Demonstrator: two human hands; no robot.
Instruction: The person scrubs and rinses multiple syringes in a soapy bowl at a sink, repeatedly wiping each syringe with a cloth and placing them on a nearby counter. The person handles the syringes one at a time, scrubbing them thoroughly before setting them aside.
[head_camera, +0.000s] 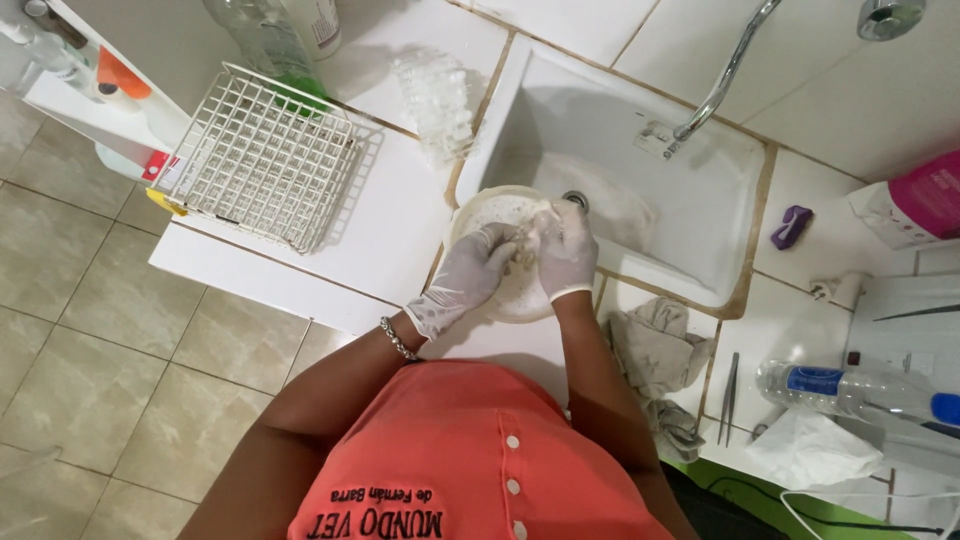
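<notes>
White gloves (520, 265), white bowl (500, 215), white wire rack (262, 160), purple object (792, 226).

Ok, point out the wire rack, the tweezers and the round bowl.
wire rack (262, 160), head view, middle of its grid.
tweezers (730, 397), head view, mid-length of the blades.
round bowl (490, 208), head view, upper left rim.

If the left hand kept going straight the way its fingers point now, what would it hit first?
The left hand points up and right over the white bowl, so it would first meet the pale material held there, then the right hand just behind it. The two gloves look nearly touching, though depth is unclear.
</notes>
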